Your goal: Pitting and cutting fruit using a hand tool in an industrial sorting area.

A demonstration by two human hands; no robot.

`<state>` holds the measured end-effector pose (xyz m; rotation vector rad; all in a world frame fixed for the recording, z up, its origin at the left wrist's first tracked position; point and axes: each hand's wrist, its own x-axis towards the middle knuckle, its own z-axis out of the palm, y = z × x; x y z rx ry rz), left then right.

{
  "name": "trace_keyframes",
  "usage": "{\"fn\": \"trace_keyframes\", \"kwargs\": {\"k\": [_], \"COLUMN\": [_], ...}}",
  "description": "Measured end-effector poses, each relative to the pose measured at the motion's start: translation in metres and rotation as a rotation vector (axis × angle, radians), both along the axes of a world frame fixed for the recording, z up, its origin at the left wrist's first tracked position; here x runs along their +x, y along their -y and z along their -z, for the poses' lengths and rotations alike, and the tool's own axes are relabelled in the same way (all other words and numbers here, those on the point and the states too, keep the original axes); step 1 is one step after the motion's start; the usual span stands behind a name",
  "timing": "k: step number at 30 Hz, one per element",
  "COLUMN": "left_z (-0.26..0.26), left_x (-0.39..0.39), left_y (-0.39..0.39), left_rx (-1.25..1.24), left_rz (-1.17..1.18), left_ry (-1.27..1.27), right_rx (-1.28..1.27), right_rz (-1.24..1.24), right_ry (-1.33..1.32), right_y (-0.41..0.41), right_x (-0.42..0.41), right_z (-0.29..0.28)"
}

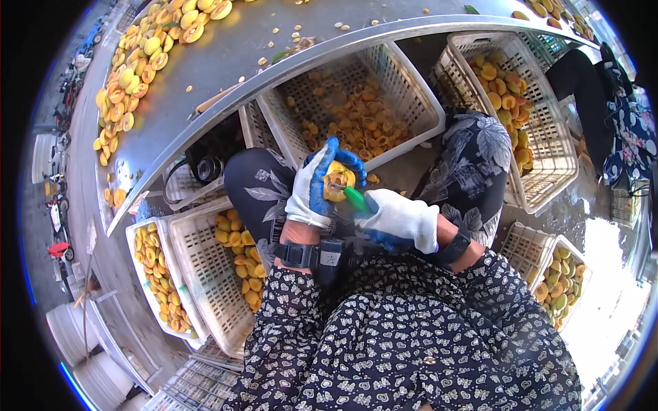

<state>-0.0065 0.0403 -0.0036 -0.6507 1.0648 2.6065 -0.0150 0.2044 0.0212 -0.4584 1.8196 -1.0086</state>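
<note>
Cupped in my left hand, which wears a white glove with blue coating, is a halved yellow stone fruit, cut face up. My right hand, gloved the same way, grips the green handle of a small pitting tool. Its metal end meets the middle of the fruit; the exact shape of the tip is too small to tell. Both hands are above my lap, between my knees. Just beyond them stands a white plastic crate holding pits and fruit scraps.
A metal table curves across the front, with a heap of fruit halves and a wooden-handled tool. Crates of fruit stand left and right, another at lower right. A person sits at far right.
</note>
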Motion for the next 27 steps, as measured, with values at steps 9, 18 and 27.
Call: {"fn": "trace_keyframes", "kwargs": {"k": [9,18,27], "left_z": [0.0,-0.006,0.0], "left_x": [-0.003,0.0,-0.004], "left_y": [0.002,-0.002,-0.009], "left_rx": [-0.092,-0.139,0.026], "left_rz": [0.249,0.119,-0.036], "left_ry": [0.012,-0.099,-0.089], "right_rx": [-0.195,-0.248,-0.332], "right_rz": [0.122,0.169,0.298], "right_ry": [0.15,0.368,0.678], "right_y": [-0.005,-0.003,-0.01], "right_x": [0.014,0.014,0.01], "right_z": [0.004,-0.006,-0.01]}}
